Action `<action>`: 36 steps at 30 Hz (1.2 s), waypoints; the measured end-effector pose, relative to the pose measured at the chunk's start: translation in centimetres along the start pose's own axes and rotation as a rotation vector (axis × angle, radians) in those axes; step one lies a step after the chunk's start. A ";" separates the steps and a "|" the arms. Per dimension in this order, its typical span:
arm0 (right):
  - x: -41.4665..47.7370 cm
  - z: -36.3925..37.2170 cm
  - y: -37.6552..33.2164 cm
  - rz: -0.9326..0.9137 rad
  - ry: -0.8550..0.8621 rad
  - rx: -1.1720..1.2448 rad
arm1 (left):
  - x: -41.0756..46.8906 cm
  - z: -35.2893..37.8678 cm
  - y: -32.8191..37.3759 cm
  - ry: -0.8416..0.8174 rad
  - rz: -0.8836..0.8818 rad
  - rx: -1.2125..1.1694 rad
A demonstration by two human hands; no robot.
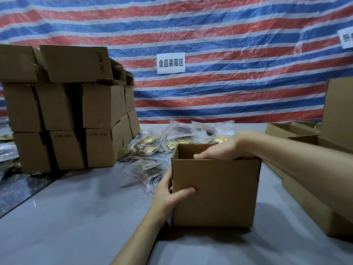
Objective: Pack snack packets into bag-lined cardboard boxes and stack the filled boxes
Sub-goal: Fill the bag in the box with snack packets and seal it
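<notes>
Gripping hands (168, 196) (221, 150) hold an open, seemingly empty box (215, 192).

I see matt brown cardboard on the open box (215, 192) and the stacked boxes (63, 111). The snack packets (152, 169) are clear, glossy, crinkled plastic over gold foil. My counter (86, 217) looks smooth, grey and matt. The striped tarp (210, 35) is creased woven plastic with a slight sheen.
</notes>
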State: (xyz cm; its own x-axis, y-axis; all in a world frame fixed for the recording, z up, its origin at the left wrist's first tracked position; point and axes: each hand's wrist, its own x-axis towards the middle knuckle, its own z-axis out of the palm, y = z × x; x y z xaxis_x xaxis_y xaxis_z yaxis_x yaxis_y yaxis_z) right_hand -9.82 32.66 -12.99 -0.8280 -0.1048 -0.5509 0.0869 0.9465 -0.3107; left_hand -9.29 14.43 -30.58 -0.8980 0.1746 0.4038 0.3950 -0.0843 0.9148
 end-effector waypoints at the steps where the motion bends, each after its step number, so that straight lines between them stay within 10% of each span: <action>1: 0.1 0.0 0.1 -0.018 0.013 0.016 | 0.0 0.0 0.0 -0.001 -0.002 -0.012; 10: 1.4 0.5 0.7 -0.215 0.111 0.111 | -0.1 0.1 0.3 0.004 0.006 -0.039; 16: 1.1 1.9 2.3 -0.555 0.974 0.077 | 0.1 0.2 -0.1 0.023 0.027 -0.004; 21: 1.1 3.0 2.0 -0.517 0.836 -0.031 | 0.8 -0.4 -0.3 0.583 0.068 0.152; 26: 0.6 2.6 1.8 -0.585 0.795 -0.036 | 2.1 -3.0 -1.1 0.969 -0.323 0.195; 36: 0.5 5.1 6.6 -0.895 1.658 0.128 | 2.5 -4.6 -1.9 0.870 -0.421 -0.052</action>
State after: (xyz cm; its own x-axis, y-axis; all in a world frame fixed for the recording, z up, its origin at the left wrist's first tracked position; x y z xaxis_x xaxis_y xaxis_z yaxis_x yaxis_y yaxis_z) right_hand -6.90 37.27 -19.24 -0.2642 -0.0532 0.9630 -0.6434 0.7535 -0.1349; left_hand -13.22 10.51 -31.32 -0.8018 -0.5849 -0.1229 0.0174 -0.2283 0.9734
